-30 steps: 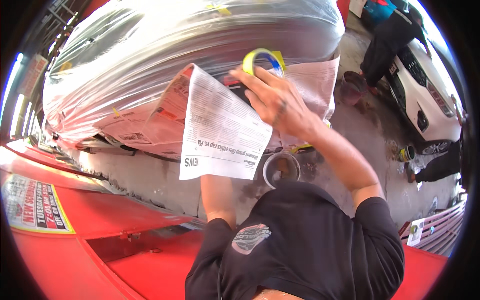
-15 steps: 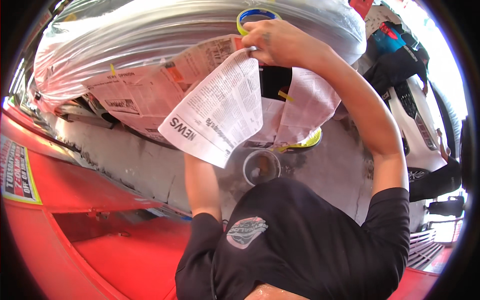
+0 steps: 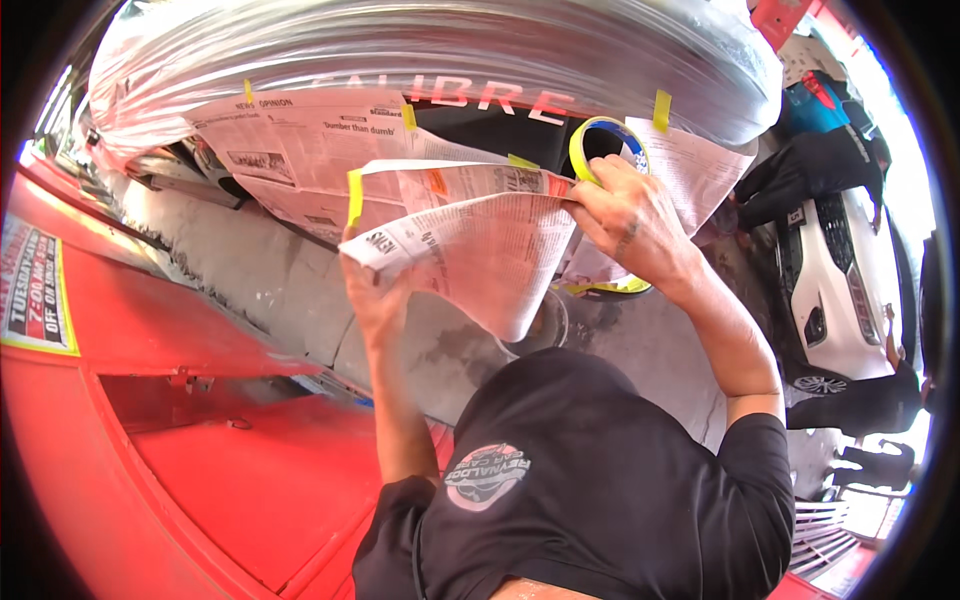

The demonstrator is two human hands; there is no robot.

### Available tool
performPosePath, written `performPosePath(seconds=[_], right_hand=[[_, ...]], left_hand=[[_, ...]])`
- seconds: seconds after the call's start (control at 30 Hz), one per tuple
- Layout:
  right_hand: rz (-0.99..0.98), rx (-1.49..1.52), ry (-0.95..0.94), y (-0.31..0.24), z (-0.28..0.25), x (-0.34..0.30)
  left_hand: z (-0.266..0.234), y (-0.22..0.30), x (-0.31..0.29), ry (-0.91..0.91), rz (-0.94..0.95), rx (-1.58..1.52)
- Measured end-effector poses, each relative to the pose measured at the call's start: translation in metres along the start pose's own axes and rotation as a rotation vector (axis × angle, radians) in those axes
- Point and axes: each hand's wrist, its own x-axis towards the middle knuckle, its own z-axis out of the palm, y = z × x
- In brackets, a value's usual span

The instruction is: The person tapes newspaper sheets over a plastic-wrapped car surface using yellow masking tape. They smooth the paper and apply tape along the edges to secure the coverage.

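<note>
Plastic sheeting [image 3: 430, 48], beyond; bucket [image 3: 563, 325], partly behind newspaper sheet [image 3: 490, 250]; sheet lies between left hand [image 3: 376, 297], gripping its edge, and right hand [image 3: 632, 212], grasping sheet plus tape roll [image 3: 578, 152].

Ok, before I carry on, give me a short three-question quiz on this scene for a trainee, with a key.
1. Which hand holds the tape roll?
2. True or false: the left hand and right hand both touch the loose newspaper sheet.
3. What partly hides the bucket from view?
a) the white car
b) the newspaper sheet
c) the tape roll

Key: 1. The right. 2. True. 3. b.
</note>
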Motion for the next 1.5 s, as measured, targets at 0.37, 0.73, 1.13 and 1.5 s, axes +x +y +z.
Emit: performPosePath(seconds=[0.37, 0.73, 1.13, 1.5], right_hand=[[0.093, 0.055, 0.059, 0.037, -0.006, 0.013], [0.082, -0.212, 0.122, 0.021, -0.009, 0.01], [0.1, -0.059, 0.281, 0.038, -0.019, 0.025], [0.226, -0.109, 0.504, 0.044, -0.01, 0.024]], left_hand=[[0.065, -0.047, 0.077, 0.135, 0.22, -0.18], [0.096, -0.04, 0.091, 0.142, 0.141, -0.35], [0.118, -0.047, 0.103, 0.061, 0.227, -0.027], [0.143, -0.033, 0.102, 0.183, 0.542, 0.112]])
